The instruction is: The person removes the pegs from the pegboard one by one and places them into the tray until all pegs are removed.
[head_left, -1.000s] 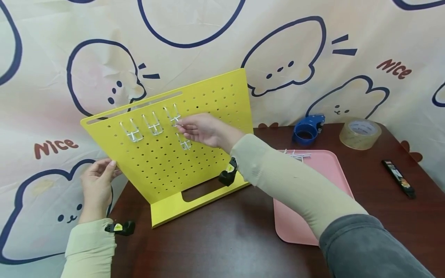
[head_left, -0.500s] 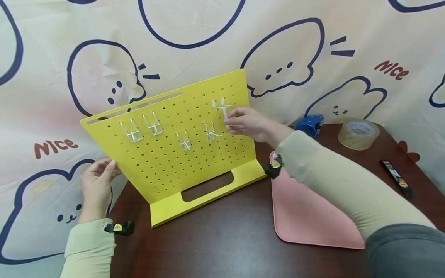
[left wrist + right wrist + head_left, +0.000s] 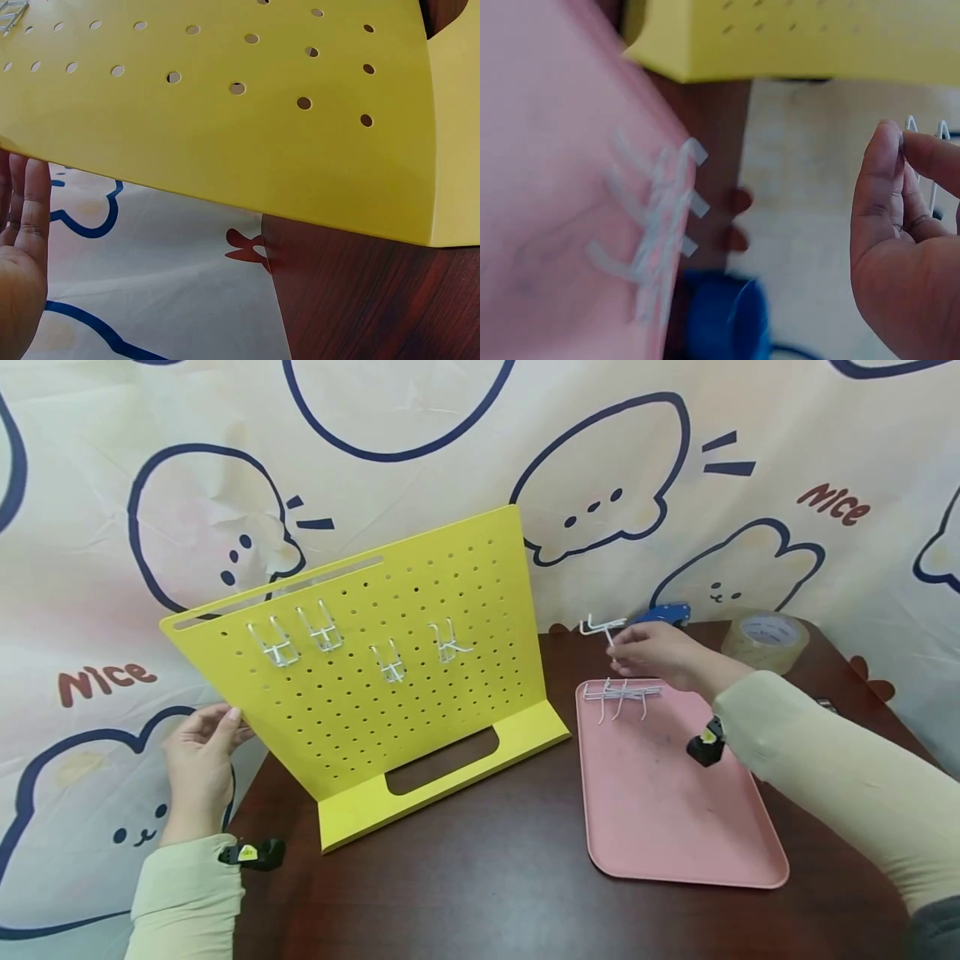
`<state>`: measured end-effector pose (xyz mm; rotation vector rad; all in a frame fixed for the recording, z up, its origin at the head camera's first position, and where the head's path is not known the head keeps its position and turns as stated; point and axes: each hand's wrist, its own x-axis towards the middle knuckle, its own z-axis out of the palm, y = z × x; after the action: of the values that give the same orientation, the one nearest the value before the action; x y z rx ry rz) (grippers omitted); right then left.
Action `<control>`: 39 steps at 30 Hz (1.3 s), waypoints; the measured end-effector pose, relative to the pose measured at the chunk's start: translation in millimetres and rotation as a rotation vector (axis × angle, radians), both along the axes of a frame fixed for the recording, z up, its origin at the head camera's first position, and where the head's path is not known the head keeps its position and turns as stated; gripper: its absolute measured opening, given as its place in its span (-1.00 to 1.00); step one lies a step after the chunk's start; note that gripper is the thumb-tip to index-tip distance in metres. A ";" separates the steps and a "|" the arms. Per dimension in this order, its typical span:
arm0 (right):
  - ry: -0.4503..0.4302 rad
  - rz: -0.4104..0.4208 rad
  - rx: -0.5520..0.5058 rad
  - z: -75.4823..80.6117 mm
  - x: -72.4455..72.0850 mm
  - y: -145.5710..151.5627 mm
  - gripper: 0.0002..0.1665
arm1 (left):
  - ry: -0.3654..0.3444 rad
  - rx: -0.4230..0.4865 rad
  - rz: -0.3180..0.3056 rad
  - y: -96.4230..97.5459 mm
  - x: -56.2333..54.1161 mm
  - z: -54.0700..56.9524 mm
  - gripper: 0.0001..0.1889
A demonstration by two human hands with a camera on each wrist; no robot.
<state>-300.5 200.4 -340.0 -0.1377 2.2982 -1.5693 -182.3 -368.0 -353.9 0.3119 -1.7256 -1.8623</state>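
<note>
A yellow pegboard with a flat foot stands tilted on the dark table. My left hand grips its left edge, thumb in front and fingers behind; part of that hand shows in the left wrist view. Several white wire hooks hang on the board, two in the upper row, a lower hook and another hook farther right. Between thumb and fingertips, my right hand pinches a loose white hook above the back of the pink tray. More white hooks lie bunched in the tray.
Behind the right hand are a blue tape dispenser and a roll of clear tape. A printed cloth hangs behind the table. The right forearm covers most of a dark slim item at the right.
My right hand has taken the third upper hook off the pegboard and carried it right, over the tray. My left hand keeps its grip on the board's edge.
</note>
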 end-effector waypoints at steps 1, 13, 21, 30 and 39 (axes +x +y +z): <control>0.004 0.003 0.026 -4.1 1.6 6.2 -0.61 | 0.002 0.000 0.001 0.0 0.2 0.0 -0.93; -0.040 -0.048 0.090 -48.1 8.5 57.5 -0.51 | 0.005 -0.001 -0.003 -1.5 1.0 -0.3 -0.92; -0.088 -0.088 0.089 -72.3 6.2 81.9 -0.48 | -0.011 -0.001 -0.001 0.0 0.4 1.2 -0.91; -0.184 -0.156 -0.051 -92.2 3.5 96.3 -0.48 | -0.004 -0.011 0.001 0.8 1.3 1.5 -0.90; -0.230 -0.158 -0.124 -97.8 2.2 89.6 -0.59 | -0.008 -0.034 0.000 0.3 0.6 0.4 -0.89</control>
<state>-298.3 290.0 -437.8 0.1886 2.0782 -1.7065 -181.6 -367.7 -353.5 0.3068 -1.7608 -1.8319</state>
